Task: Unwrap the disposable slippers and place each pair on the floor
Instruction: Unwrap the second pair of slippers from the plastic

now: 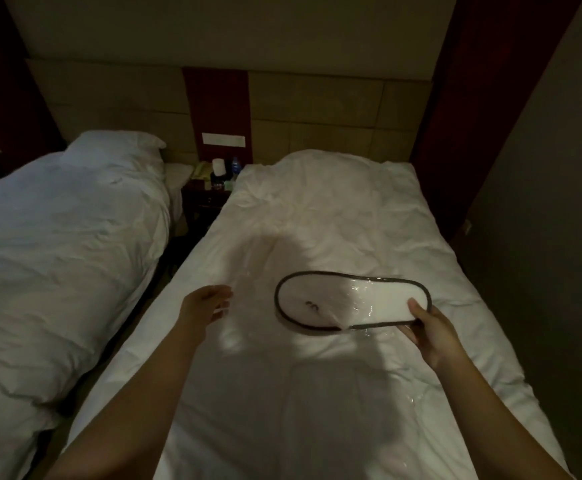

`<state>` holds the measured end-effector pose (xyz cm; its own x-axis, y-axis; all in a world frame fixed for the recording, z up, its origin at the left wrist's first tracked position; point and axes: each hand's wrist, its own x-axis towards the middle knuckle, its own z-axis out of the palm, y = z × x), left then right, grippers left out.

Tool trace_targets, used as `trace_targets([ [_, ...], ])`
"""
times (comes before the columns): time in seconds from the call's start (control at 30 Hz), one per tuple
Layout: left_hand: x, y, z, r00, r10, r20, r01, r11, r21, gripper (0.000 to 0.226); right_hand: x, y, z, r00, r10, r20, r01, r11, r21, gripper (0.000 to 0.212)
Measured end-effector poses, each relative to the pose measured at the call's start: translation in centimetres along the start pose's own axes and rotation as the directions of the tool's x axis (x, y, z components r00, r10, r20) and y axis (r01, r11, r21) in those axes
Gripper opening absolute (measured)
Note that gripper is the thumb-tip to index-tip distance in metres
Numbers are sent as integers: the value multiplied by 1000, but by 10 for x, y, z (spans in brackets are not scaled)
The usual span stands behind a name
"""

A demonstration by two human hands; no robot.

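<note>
A flat white disposable slipper pack point(351, 301) with dark piping hovers just over the right bed point(317, 209). Clear plastic wrap point(364, 306) still clings around its middle and glints in the light. My right hand point(428, 329) grips the pack by its right end, thumb on top. My left hand point(209, 304) is out to the left of the slipper, apart from it, fingers loosely spread; something thin and pale, possibly wrap, shows at its fingertips but I cannot tell.
A second white bed point(57, 237) lies on the left, with a narrow dark floor gap point(175, 251) between the beds. A dark nightstand point(206, 199) at the headboard carries a phone, a bottle and small items. A dark wall runs along the right.
</note>
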<state>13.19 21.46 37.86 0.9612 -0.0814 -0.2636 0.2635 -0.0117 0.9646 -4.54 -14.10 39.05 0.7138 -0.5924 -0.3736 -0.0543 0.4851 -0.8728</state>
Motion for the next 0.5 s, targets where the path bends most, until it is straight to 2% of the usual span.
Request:
trace_targets([
  [0.27, 5, -27, -46, 982, -21, -186, 5, 996, -86, 10, 1, -16, -34, 965, -71, -254, 113, 982, 153, 33],
  [0.43, 6, -54, -52, 924, -149, -352, 87, 979, -186, 18, 0, -29, -33, 942, -115, -315, 182, 964, 194, 41],
  [0.5, 8, -68, -49, 903, -237, -358, 157, 958, -239, 11, 0, -29, -30, 940, -114, -322, 191, 957, 219, 40],
])
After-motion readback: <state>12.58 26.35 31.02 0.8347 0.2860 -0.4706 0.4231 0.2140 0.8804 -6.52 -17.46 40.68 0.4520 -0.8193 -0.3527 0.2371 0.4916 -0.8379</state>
